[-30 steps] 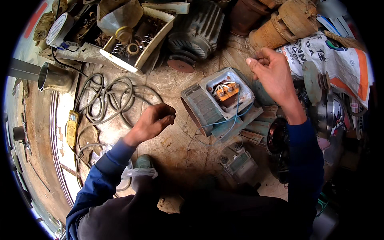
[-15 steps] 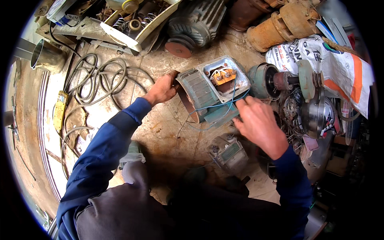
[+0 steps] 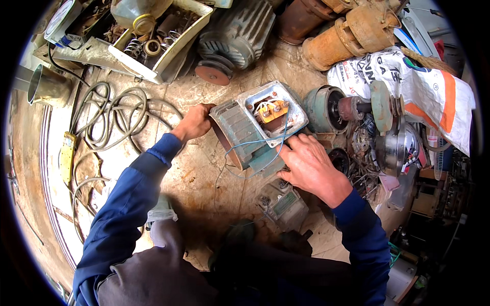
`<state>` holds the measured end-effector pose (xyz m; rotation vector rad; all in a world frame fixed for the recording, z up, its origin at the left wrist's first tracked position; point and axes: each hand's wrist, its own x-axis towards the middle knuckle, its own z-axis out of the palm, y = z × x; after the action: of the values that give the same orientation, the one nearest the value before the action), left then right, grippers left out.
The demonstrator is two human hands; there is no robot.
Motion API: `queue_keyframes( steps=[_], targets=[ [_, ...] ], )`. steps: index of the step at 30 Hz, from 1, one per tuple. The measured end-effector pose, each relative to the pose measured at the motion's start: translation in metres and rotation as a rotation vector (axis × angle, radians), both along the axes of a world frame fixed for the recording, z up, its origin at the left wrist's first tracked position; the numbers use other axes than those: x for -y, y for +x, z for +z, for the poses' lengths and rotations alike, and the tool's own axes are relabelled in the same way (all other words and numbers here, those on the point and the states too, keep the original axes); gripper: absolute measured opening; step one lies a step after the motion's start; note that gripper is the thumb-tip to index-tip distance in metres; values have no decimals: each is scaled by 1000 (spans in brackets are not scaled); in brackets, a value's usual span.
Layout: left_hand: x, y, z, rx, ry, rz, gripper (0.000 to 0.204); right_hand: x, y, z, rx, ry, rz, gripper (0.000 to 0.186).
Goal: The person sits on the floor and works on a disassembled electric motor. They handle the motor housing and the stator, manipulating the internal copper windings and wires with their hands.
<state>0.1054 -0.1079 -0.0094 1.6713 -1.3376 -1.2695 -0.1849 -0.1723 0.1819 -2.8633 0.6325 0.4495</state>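
A worn green motor housing (image 3: pixel 232 127) lies on its side on the floor in front of me. Its open end, a bare round rim, faces left. On top sits an uncovered terminal box (image 3: pixel 301 124) with a yellow terminal block (image 3: pixel 274 110) and short white leads inside. A thin blue wire (image 3: pixel 255 141) loops loosely across the housing. My left hand (image 3: pixel 194 123) is closed over the upper left rim, fingertips partly hidden. At the box's lower right corner, my right hand (image 3: pixel 314 160) is curled against the housing, its fingertips tucked out of sight.
Coiled cable (image 3: pixel 120 115) with a yellow control box (image 3: pixel 67 155) lies at left. Beyond stand a parts tray (image 3: pixel 161 71) and a finned motor (image 3: pixel 237 38). A shaft with pulley (image 3: pixel 382 106) and a white sack (image 3: pixel 434 97) are at right; a grey box-shaped unit (image 3: pixel 291 209) is nearer.
The whole scene has shifted slightly left in the picture as the view moved. Both hands keep their places on the motor housing, and the blue wire still lies across it.
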Motion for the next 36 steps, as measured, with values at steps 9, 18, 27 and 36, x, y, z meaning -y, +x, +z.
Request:
queue_keyframes(
  steps=[9,18,27,36],
  targets=[
    [-3,1,-27,-306,-8,-3,40,18,6,39,-76,198,-154,44],
    [-2,6,-66,-288,-24,-21,43,31,46,42,144,25,-576,52],
    [0,5,-69,-241,-78,-41,36,67,35,11,290,130,-691,24],
    [-1,4,-72,-313,-19,-26,38,80,46,1,343,62,-500,14]
  ],
)
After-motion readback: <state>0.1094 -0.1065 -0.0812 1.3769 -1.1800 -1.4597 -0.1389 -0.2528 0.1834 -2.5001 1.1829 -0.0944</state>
